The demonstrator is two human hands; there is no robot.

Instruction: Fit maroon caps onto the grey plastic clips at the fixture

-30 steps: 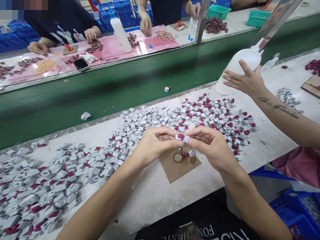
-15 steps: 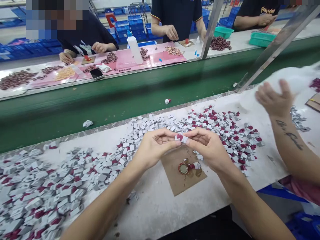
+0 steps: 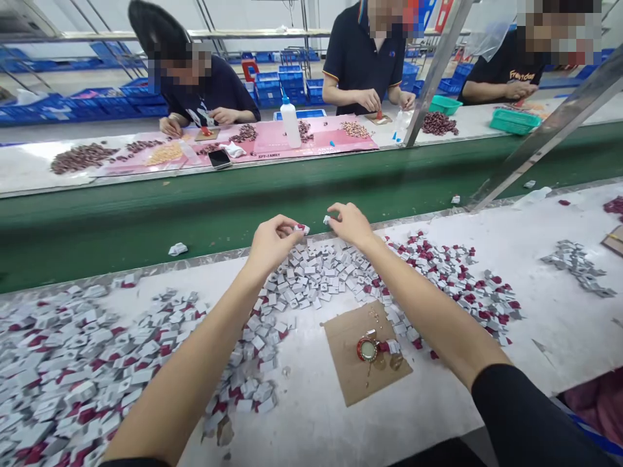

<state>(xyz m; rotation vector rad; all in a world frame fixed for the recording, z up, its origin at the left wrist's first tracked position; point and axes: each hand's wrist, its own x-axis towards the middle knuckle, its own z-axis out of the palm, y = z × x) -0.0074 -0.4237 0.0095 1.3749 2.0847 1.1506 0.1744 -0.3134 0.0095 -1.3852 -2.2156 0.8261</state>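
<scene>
Both arms reach forward, left hand pinching a piece, right hand perhaps a white bit.

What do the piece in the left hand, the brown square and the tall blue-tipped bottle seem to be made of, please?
Piece in the left hand: possibly plastic, matte-looking, pale and dark red, but too small to be sure.
Brown square: probably cardboard, matte tan with darker stains.
Tall blue-tipped bottle: likely plastic, its whitish body smooth.
</scene>
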